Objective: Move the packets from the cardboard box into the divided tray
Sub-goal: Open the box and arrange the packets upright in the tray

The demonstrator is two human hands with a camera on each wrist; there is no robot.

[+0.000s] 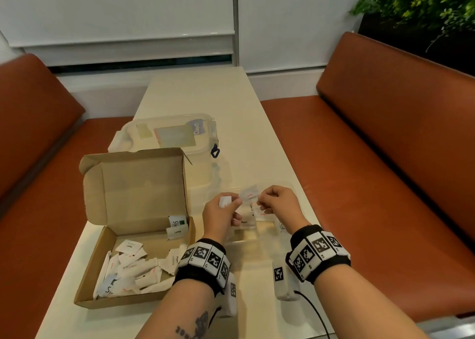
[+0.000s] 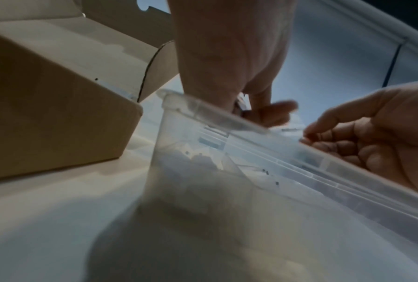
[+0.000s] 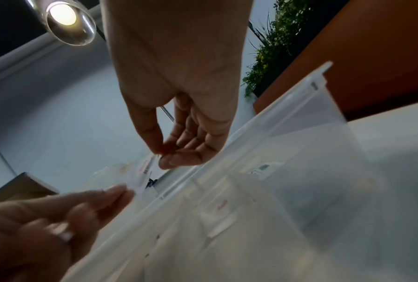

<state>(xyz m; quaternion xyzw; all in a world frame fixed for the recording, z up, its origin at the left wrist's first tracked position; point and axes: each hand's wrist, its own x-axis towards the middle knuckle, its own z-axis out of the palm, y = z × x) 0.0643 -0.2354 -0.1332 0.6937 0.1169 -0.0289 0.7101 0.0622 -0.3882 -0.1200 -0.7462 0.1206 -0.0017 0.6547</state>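
The open cardboard box at the left holds several white packets. Just right of it stands the clear divided tray, with a few packets in its compartments. Above the tray, my left hand and right hand pinch opposite ends of one red-lettered packet. My left hand also grips a second white packet. The right wrist view shows my right hand's thumb and forefinger on the packet, over the tray's rim. The left wrist view shows my left hand behind the tray's rim.
A clear lidded plastic container stands behind the box. Orange bench seats flank the narrow white table. A planter with greenery sits at the back right. A black cable trails off the table's near edge.
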